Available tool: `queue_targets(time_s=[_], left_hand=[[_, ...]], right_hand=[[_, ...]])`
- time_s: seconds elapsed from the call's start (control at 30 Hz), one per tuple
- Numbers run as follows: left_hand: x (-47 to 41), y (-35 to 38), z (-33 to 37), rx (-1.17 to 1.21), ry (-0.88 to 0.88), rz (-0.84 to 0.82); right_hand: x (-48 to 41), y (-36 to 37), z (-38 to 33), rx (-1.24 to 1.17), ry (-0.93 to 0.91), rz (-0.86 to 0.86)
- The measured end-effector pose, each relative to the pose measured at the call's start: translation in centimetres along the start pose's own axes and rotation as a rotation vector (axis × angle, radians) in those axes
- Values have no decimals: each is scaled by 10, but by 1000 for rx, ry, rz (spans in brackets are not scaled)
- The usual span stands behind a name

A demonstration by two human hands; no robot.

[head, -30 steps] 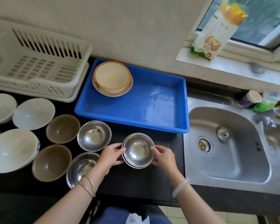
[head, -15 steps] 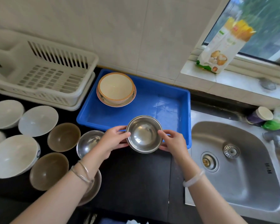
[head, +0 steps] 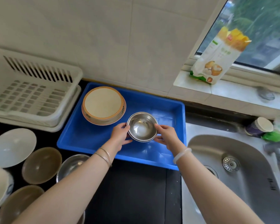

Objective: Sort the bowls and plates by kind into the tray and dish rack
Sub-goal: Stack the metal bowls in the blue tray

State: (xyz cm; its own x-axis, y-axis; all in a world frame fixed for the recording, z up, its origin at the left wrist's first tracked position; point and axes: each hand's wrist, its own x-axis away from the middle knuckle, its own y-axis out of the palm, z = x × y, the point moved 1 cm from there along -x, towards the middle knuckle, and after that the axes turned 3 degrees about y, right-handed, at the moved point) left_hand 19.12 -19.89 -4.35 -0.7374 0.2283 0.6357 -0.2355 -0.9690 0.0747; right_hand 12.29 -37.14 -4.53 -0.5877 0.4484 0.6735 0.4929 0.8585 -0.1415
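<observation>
A stack of steel bowls (head: 142, 127) is held over the middle of the blue tray (head: 81, 136). My left hand (head: 120, 135) grips its left rim and my right hand (head: 166, 135) grips its right rim. Whether the stack touches the tray floor I cannot tell. A cream bowl with an orange rim (head: 103, 105) sits on a matching plate in the tray's back left corner. The white dish rack (head: 31, 96) stands left of the tray with nothing in it.
On the dark counter at the left lie white bowls (head: 11, 147), brown bowls (head: 41, 164) and another steel bowl (head: 73, 164), partly under my left forearm. A steel sink (head: 242, 180) lies right of the tray. A food bag (head: 217, 57) stands on the window sill.
Both hands lifted the stack of steel bowls off the counter and carried it away from me, over the tray's front edge to its middle.
</observation>
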Motion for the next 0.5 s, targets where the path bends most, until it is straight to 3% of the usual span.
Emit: queue_targets(time_s=[0.33,0.5], left_hand=[[-32,6,-11,131,-7,-51],[-39,8,-22,394,-72,-35]], right_hand=[[-29,5,14,-208,4,-7],[-37,8,20,-326,-1,-24]])
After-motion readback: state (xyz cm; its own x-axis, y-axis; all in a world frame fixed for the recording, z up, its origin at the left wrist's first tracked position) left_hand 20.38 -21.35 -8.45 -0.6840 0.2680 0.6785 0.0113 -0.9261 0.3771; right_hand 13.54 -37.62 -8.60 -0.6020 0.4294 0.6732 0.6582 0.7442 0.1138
